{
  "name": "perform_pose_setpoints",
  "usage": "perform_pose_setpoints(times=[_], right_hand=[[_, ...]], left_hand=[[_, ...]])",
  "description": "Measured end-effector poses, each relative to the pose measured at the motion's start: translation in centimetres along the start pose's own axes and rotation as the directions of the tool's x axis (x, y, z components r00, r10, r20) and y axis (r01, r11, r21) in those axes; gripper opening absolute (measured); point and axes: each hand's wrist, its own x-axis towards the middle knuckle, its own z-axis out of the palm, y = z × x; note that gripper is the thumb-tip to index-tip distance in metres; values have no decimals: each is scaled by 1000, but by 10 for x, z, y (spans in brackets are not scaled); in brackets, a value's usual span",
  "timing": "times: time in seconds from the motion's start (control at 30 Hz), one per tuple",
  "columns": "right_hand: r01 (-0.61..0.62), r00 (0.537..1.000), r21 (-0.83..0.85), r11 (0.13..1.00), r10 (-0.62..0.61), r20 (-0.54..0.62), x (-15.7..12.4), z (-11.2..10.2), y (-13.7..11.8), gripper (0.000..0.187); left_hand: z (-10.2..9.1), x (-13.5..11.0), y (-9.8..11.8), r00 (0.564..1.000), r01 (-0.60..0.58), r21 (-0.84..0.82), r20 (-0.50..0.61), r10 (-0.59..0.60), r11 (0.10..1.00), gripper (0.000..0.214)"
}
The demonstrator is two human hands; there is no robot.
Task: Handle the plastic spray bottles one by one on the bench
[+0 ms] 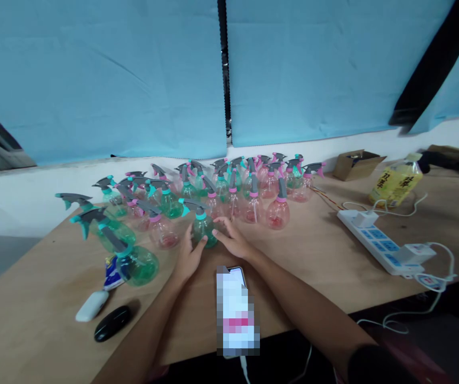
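A small green spray bottle (204, 226) with a grey trigger head and teal collar stands upright on the wooden table (301, 266). My left hand (187, 256) cups its left side with fingers curved against it. My right hand (233, 237) rests against its right side, fingers stretched toward the bottle. Behind it stands a crowd of several more spray bottles (229, 186), green ones with teal collars and pink ones with pink collars. Two larger green bottles (133, 261) lie or lean at the left.
A phone (235, 309) lies on the table between my forearms, cable trailing off the front edge. A black mouse (112, 323) and white case (92, 305) sit front left. A white power strip (381, 242), a yellow bottle (397, 184) and a cardboard box (355, 162) are on the right.
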Motion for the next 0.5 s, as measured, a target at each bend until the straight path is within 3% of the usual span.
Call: perform_pose_setpoints(times=[0.13,0.27,0.4,0.5], right_hand=[[119,989,53,991,-114,-98,1,-4,-6,50],[180,976,103,978,-165,-141,2,-8,-17,47],[186,965,78,979,-167,-204,5,-12,-22,38],[137,973,89,987,-117,-197,8,-15,-17,24]], left_hand=[[3,-5,5,989,44,44,138,-50,998,61],[6,-11,8,956,-29,114,295,-6,993,56],[7,-12,18,921,-137,166,383,64,977,52],[7,-10,22,919,-141,160,388,69,977,47]])
